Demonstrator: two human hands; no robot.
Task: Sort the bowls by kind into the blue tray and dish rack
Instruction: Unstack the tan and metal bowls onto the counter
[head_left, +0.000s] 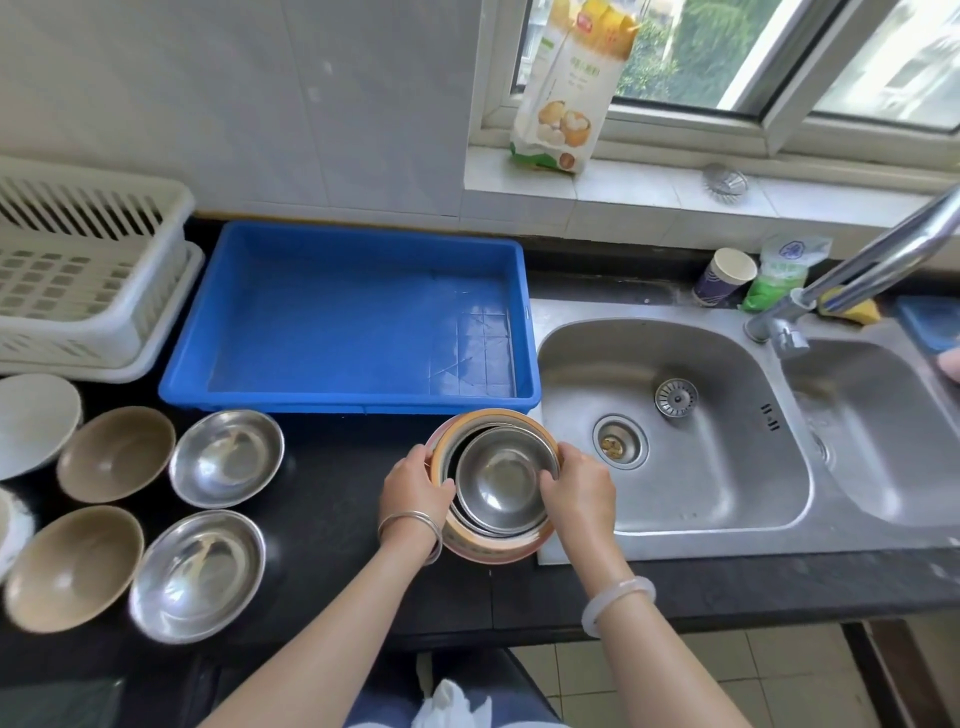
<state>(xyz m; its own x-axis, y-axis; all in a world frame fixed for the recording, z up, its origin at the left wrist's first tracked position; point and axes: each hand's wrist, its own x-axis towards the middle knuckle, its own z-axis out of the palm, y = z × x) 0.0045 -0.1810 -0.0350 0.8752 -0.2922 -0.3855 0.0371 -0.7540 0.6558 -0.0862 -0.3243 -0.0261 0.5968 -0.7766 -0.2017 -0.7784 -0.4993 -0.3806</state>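
1. Step in hand: both hands on a nested stack (491, 486) at the counter edge, 6 o'clock of the tray (348, 317), touching the sink (670, 431) rim at its 9 o'clock. Looks like the start of the sort; nothing is binned yet.
2. Stack: a steel bowl (501, 480) sits inside an orange-rimmed bowl (467, 543), w/ at least one more steel rim showing between them. Exact count of layers can't be told.
3. L hand (415, 486): fingers curled over the stack's rim at 9 o'clock, gripping it.
4. R hand (579, 483): fingers hooked over the inner steel bowl's rim at 3 o'clock, gripping it. Whether it's lifting or just steadying, can't tell.
5. Tray has no bowls in it; the rack (88, 270), at the tray's 9 o'clock, shows none either.
6. Loose bowls wait on the counter (332, 519) at the stack's 9 o'clock: two steel (226, 457) (197, 574), two tan (117, 452) (72, 566), a white one (34, 421) at the frame edge.
7. Next move, my guess: R hand pulls the steel bowl up out of the nest while L pins the outer bowl down, then carries it to 12 o'clock into the tray, or far 10 o'clock to the rack. Which bin takes steel isn't shown.
8. Needs: a straight-up lift so the nested rims don't drag the lower bowl; wet steel may stick.
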